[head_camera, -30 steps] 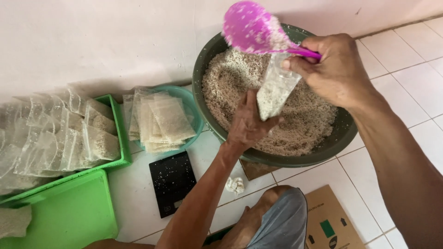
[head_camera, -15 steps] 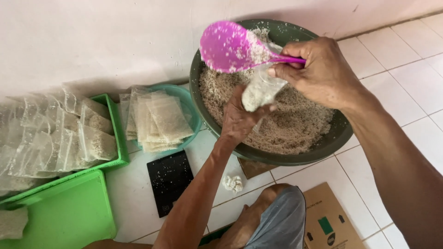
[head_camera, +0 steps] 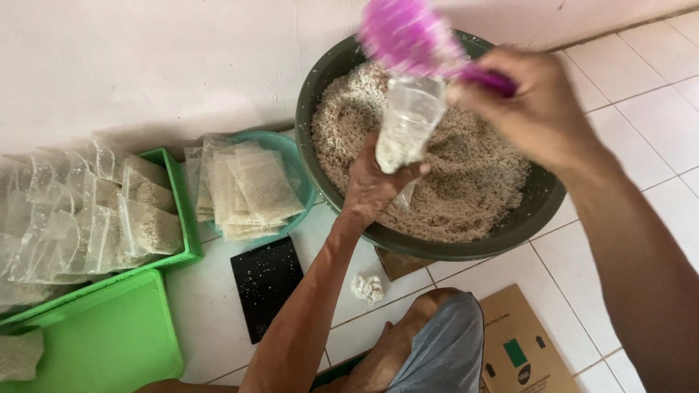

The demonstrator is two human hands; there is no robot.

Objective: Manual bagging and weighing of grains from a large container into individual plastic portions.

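Note:
My left hand (head_camera: 375,185) grips a small clear plastic bag (head_camera: 408,124), partly filled with pale grain, upright over the big dark basin (head_camera: 535,211). The basin holds a heap of the same grain (head_camera: 466,175). My right hand (head_camera: 542,109) holds the handle of a pink plastic scoop (head_camera: 404,33), which is blurred and sits just above the mouth of the bag.
A teal bowl (head_camera: 298,164) left of the basin holds a stack of flat bags (head_camera: 244,189). A green tray (head_camera: 186,218) with filled bags stands at the left, a green lid (head_camera: 102,342) below it. A black scale (head_camera: 266,284), a crumpled paper wad (head_camera: 368,287) and a cardboard box (head_camera: 524,349) lie on the white tiles.
The pink scoop has moved left and down from above the basin's rim to the bag's mouth. The bag now stands more upright in my left hand.

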